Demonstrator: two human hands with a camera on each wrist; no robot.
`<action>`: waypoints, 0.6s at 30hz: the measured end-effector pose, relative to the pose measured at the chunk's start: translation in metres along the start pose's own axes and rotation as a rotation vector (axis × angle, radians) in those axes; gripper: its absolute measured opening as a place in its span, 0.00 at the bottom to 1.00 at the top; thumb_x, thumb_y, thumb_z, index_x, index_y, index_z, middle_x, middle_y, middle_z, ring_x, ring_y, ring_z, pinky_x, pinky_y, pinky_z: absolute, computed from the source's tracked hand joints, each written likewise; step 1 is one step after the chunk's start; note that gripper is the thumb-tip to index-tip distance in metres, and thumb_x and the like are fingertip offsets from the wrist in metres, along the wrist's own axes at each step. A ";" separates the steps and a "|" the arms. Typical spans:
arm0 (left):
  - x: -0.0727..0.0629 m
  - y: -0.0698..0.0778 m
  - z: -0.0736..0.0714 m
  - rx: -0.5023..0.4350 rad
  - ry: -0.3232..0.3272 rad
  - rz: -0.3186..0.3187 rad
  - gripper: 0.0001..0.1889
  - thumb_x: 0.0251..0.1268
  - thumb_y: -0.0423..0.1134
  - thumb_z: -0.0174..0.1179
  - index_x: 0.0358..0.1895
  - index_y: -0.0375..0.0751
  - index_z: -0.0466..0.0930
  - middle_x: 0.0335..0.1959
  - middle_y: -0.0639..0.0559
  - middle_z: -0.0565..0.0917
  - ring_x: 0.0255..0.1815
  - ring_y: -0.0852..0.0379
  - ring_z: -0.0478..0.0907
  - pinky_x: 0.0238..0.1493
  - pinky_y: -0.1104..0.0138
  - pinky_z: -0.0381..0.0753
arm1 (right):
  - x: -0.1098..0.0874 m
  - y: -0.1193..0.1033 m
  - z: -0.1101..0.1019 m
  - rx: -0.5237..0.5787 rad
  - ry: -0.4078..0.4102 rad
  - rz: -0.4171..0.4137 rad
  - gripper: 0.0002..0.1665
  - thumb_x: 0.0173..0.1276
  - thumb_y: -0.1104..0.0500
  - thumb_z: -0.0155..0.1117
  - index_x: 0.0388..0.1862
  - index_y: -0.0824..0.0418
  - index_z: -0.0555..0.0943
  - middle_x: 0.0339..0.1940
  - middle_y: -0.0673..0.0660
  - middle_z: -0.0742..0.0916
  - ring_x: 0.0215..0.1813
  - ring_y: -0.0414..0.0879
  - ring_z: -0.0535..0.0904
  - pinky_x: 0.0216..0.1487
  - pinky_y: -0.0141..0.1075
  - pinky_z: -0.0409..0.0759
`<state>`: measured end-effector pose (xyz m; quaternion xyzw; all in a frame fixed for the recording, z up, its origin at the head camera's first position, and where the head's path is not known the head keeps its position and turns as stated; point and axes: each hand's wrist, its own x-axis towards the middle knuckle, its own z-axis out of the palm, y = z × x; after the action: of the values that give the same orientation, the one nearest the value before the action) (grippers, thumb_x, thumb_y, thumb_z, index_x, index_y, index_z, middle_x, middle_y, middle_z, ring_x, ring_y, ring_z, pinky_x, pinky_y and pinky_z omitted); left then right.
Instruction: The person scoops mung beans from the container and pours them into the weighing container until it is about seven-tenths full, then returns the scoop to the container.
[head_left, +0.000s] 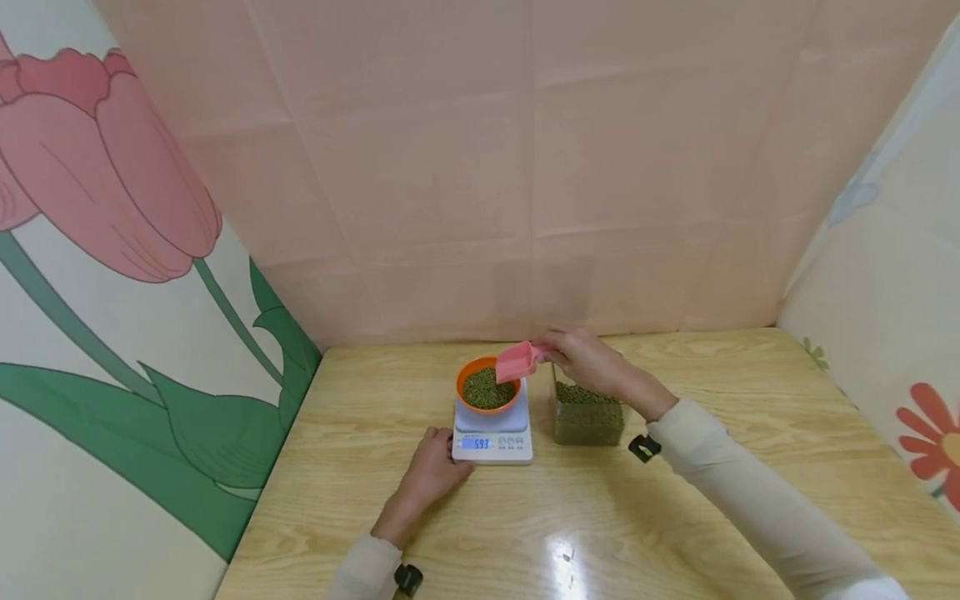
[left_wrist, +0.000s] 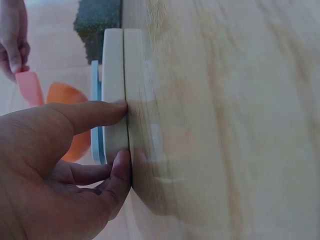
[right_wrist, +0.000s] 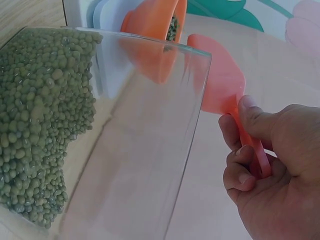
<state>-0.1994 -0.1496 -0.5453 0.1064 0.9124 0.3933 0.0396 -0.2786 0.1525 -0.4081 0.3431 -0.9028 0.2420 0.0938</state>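
Note:
My right hand (head_left: 585, 358) grips the handle of a pink scoop (head_left: 516, 362), which tilts over the right rim of an orange bowl (head_left: 467, 403). Green mung beans (head_left: 487, 388) fill part of the bowl. Under it is a white kitchen scale (head_left: 491, 457) with a lit display (head_left: 476, 443) that appears to read 593. At the scale's front left corner, my left hand (head_left: 431, 467) holds its edge, thumb (left_wrist: 95, 115) along the front and fingers curled at the side. Right of the scale stands a clear container (right_wrist: 185, 165) of mung beans (right_wrist: 40, 115), partly behind my right hand.
The wooden table (head_left: 360, 400) carries the scale and container near its back edge. A pink sheet (head_left: 450, 167) hangs behind it. Walls printed with flowers stand at the left (head_left: 97, 183) and right (head_left: 885, 292).

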 end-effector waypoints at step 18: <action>0.000 0.000 0.000 -0.013 -0.006 0.004 0.25 0.60 0.34 0.76 0.58 0.28 0.81 0.47 0.42 0.76 0.45 0.54 0.72 0.44 0.66 0.78 | -0.002 0.001 0.000 -0.003 0.002 0.008 0.13 0.76 0.65 0.68 0.56 0.68 0.87 0.49 0.61 0.91 0.52 0.55 0.89 0.55 0.47 0.88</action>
<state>-0.1998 -0.1496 -0.5457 0.1091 0.9094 0.3990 0.0424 -0.2781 0.1542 -0.4089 0.3389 -0.9045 0.2412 0.0940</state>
